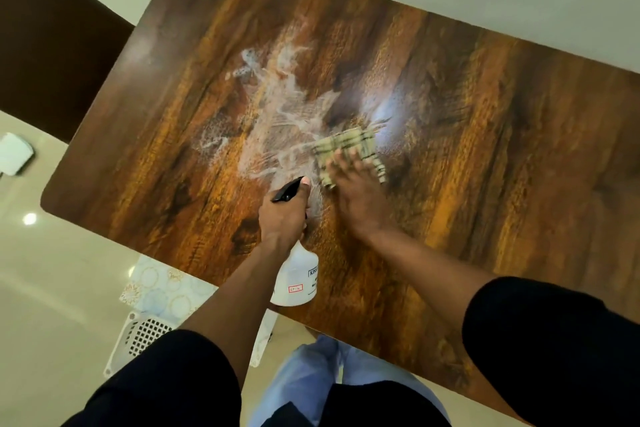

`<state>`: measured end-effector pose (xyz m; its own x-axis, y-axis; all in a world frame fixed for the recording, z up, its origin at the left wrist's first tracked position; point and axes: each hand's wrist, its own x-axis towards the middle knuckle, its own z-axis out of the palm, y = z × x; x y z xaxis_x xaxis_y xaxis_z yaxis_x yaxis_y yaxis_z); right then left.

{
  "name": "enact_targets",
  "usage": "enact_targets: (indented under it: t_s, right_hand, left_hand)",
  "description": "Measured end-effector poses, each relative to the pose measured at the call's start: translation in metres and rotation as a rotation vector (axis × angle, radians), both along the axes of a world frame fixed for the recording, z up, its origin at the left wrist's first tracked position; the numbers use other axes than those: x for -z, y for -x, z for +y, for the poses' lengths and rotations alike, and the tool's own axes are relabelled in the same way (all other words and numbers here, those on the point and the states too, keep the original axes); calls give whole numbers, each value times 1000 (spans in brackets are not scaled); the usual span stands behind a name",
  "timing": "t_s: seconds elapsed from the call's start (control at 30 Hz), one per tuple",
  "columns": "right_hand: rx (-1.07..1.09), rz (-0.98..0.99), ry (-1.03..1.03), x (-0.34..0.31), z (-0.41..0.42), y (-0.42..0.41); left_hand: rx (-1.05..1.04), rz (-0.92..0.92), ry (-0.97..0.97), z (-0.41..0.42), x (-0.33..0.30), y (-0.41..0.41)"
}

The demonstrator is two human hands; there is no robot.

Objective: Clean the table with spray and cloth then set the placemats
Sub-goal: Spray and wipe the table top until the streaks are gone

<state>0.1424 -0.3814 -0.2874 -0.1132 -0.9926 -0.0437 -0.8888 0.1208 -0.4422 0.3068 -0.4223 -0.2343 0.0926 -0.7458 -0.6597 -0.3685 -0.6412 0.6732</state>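
Head view: my left hand (284, 218) is gripping the white plastic spray bottle (296, 279); my right hand (353, 198), fingers flat, is pressing the checked folded cloth (349, 149) onto the foam-streaked brown wood-grain surface (485, 149).

The person wears a black top with short sleeves: the left sleeve (180, 381) ends above the elbow at seven o'clock, the right sleeve (554, 347) at four o'clock. Both forearms are bare. Light blue trousers (311, 378) show at six o'clock, between the sleeves.
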Motion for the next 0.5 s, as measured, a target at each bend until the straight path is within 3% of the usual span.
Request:
enact_targets:
  t_s: [0.13, 0.27, 0.4, 0.5]
  right_hand:
    - [-328, -42, 57, 4, -4, 23]
    - [-15, -9, 13, 0, -39, 70]
    - [273, -24, -47, -10, -64, 57]
    - [227, -11, -8, -13, -62, 17]
  left_hand:
    - [32, -65, 2, -14, 9, 0]
    - [50, -71, 15, -23, 9, -4]
    - [39, -45, 59, -31, 6, -6]
    - [30, -18, 65, -39, 2, -6]
